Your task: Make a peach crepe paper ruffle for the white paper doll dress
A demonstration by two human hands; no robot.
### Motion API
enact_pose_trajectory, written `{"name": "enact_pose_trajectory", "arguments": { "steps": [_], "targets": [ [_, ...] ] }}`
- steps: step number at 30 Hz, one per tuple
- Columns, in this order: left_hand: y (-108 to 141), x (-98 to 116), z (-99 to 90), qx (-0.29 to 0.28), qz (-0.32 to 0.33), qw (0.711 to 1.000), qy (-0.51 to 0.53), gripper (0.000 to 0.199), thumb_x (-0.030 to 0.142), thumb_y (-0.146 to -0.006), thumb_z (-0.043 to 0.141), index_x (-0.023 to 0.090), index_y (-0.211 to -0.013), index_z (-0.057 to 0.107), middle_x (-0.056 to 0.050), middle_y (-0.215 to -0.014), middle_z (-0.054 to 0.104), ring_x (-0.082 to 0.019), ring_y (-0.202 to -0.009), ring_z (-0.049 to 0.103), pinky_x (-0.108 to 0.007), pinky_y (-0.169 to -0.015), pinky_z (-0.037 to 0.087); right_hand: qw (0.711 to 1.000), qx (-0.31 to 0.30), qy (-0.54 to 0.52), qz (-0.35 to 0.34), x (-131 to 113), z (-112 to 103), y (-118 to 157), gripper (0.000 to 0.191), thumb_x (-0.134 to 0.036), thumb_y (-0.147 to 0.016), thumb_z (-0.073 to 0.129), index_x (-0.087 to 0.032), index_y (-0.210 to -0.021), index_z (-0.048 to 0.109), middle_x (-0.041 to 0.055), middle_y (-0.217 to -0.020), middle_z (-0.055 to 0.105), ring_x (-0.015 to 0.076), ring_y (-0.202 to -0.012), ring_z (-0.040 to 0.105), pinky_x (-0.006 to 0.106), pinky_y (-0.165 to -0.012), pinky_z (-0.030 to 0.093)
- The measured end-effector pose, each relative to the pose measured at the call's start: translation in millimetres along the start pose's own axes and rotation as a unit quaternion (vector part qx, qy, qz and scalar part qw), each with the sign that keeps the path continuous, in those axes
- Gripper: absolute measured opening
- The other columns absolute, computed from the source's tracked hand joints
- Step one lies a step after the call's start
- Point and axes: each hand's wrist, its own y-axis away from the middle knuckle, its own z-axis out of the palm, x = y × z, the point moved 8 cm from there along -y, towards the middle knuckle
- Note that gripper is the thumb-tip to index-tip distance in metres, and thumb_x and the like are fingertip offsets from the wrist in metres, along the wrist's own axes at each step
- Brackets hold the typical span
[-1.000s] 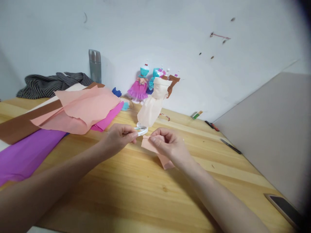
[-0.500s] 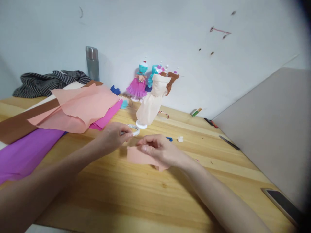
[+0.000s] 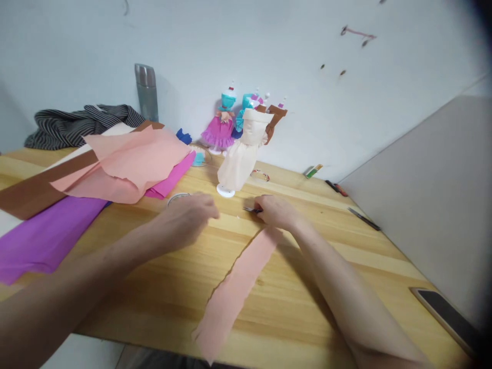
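Note:
A long pink paper strip (image 3: 240,292) lies diagonally on the wooden table, its upper end just below my right hand (image 3: 273,211). That hand is closed round a small metal-tipped tool (image 3: 251,209), mostly hidden by the fingers. My left hand (image 3: 194,218) hovers over the table to the left of it, its fingers smeared by motion. Partly behind my left hand is a roll of tape (image 3: 178,196). A cream paper dress on a white stand (image 3: 240,161) is upright behind the hands.
Pink paper sheets (image 3: 142,159), purple paper (image 3: 49,236) and a striped cloth (image 3: 84,123) lie on the left. Behind stand a grey bottle (image 3: 146,95) and several small dressed figures (image 3: 221,128). At right are a phone (image 3: 442,318) and a dark pen-like object (image 3: 364,219).
The pink strip has left my right hand and now lies stretched out towards the front edge. My right hand has taken hold of the small tool. The tape roll has left my left hand's fingers.

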Motion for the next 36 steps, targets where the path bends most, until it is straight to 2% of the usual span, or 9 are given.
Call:
{"name": "enact_pose_trajectory", "arguments": {
  "steps": [5,10,14,18,21,24,28,31,36],
  "targets": [
    [10,63,42.8,-0.092,0.239,0.966,0.036,0.035,0.010,-0.081,0.052,0.027,-0.108,0.067,-0.006,-0.144,0.045,-0.028,-0.130,0.040,-0.041,-0.104,0.032,1.000,-0.003,0.000,0.008,-3,-5,0,0.024,-0.005,-0.073,0.046,-0.013,-0.083,0.066,0.0135,-0.088,0.070,0.0208,-0.075,0.062,0.027,-0.057,0.030],
    [11,70,58.0,-0.133,0.246,0.951,0.135,0.022,0.010,-0.083,0.053,0.018,-0.083,0.073,-0.010,-0.135,0.056,-0.029,-0.133,0.040,-0.042,-0.109,0.030,0.997,0.025,-0.068,-0.017,-14,-28,12,0.014,-0.009,-0.070,0.045,-0.015,-0.072,0.058,0.0075,-0.072,0.066,0.0157,-0.063,0.055,0.026,-0.053,0.028],
    [0,53,37.2,-0.086,0.125,0.918,0.367,0.017,0.010,-0.079,0.055,0.015,-0.078,0.070,-0.014,-0.115,0.068,-0.025,-0.116,0.057,-0.039,-0.103,0.040,0.886,0.075,-0.449,-0.085,-24,-57,32,0.004,-0.016,-0.066,0.042,-0.019,-0.067,0.045,0.0013,-0.054,0.055,0.0135,-0.050,0.048,0.025,-0.049,0.031],
    [-5,20,34.1,-0.025,-0.126,0.771,0.624,0.013,0.027,-0.074,0.065,0.014,-0.075,0.065,-0.009,-0.085,0.073,-0.021,-0.084,0.069,-0.034,-0.078,0.051,0.728,0.131,-0.654,-0.159,-29,-83,55,0.009,-0.026,-0.068,0.051,-0.019,-0.075,0.049,-0.0046,-0.054,0.043,0.0085,-0.042,0.033,0.025,-0.043,0.023],
    [-1,7,40.4,0.023,-0.238,0.667,0.706,0.020,0.030,-0.066,0.070,0.013,-0.066,0.058,-0.008,-0.069,0.070,-0.020,-0.070,0.068,-0.033,-0.068,0.052,0.724,0.110,-0.656,-0.183,-45,-87,66,0.034,-0.032,-0.067,0.066,-0.017,-0.096,0.055,-0.0052,-0.062,0.043,0.0070,-0.046,0.031,0.024,-0.045,0.020],
    [1,5,46.4,0.023,-0.263,0.632,0.729,0.023,0.028,-0.062,0.072,0.013,-0.064,0.054,-0.008,-0.063,0.068,-0.020,-0.060,0.066,-0.036,-0.065,0.052,0.772,0.134,-0.602,-0.152,-51,-86,68,0.034,-0.034,-0.065,0.073,-0.016,-0.089,0.057,-0.0064,-0.058,0.039,0.0069,-0.048,0.029,0.024,-0.047,0.019],
    [2,13,46.6,-0.012,-0.251,0.641,0.725,0.034,0.041,-0.064,0.072,0.013,-0.080,0.059,-0.009,-0.077,0.068,-0.022,-0.067,0.066,-0.041,-0.067,0.053,0.773,0.180,-0.601,-0.091,-47,-79,64,0.034,-0.041,-0.070,0.070,-0.019,-0.061,0.046,-0.0068,-0.051,0.034,0.0067,-0.047,0.027,0.024,-0.046,0.019],
    [-2,15,31.0,0.031,-0.203,0.706,0.678,0.048,0.051,-0.068,0.070,0.015,-0.097,0.062,-0.007,-0.084,0.067,-0.022,-0.075,0.065,-0.035,-0.070,0.051,0.776,0.141,-0.608,-0.094,-57,-70,61,0.037,-0.044,-0.071,0.068,-0.020,-0.058,0.044,-0.0076,-0.047,0.033,0.0065,-0.044,0.025,0.024,-0.045,0.019],
    [-2,5,22.8,0.093,-0.220,0.781,0.578,0.031,0.043,-0.067,0.072,0.013,-0.071,0.066,-0.004,-0.067,0.065,-0.021,-0.073,0.063,-0.028,-0.065,0.048,0.799,0.094,-0.575,-0.148,-80,-67,65,0.042,-0.049,-0.073,0.066,-0.020,-0.058,0.040,-0.0071,-0.052,0.032,0.0072,-0.048,0.028,0.024,-0.048,0.024]
  ]
}}
